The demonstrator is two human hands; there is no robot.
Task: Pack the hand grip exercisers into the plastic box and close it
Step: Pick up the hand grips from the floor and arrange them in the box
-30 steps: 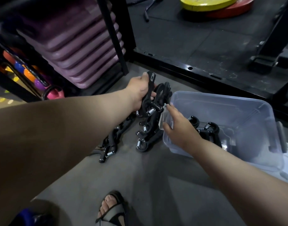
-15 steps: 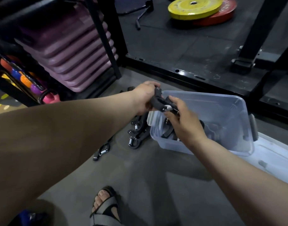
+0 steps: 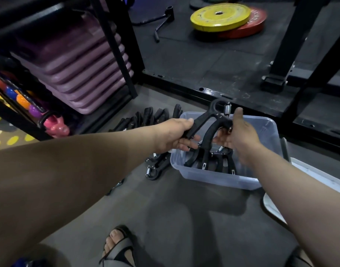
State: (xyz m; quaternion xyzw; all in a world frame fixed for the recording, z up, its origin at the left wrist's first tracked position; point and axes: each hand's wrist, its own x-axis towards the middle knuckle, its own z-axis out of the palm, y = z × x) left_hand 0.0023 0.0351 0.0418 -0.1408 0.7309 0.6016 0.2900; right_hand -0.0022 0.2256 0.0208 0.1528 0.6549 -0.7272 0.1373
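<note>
Here our left hand (image 3: 175, 135) is wrapped around one handle of a hand grip exerciser (image 3: 207, 122). Our right hand (image 3: 238, 132) is spread wide with the thumb up. Its fingers (image 3: 221, 136) reach under the other, curved handle without closing on it. The exerciser hangs over the near-left part of the plastic box (image 3: 213, 179), spring end up.

To do this well, we judge, we should tip it flat and lay it alongside the exercisers already in the box (image 3: 221, 162). With the handles parallel, nothing should ride above the rim when the lid (image 3: 319, 176) goes on. That lid lies just beside the box on the right.

More exercisers on the floor (image 3: 155, 170) crowd the box's left wall, so the open way in is from above. The black frame rail (image 3: 184, 91) runs close behind the box, which leaves us little room to push it back.
</note>
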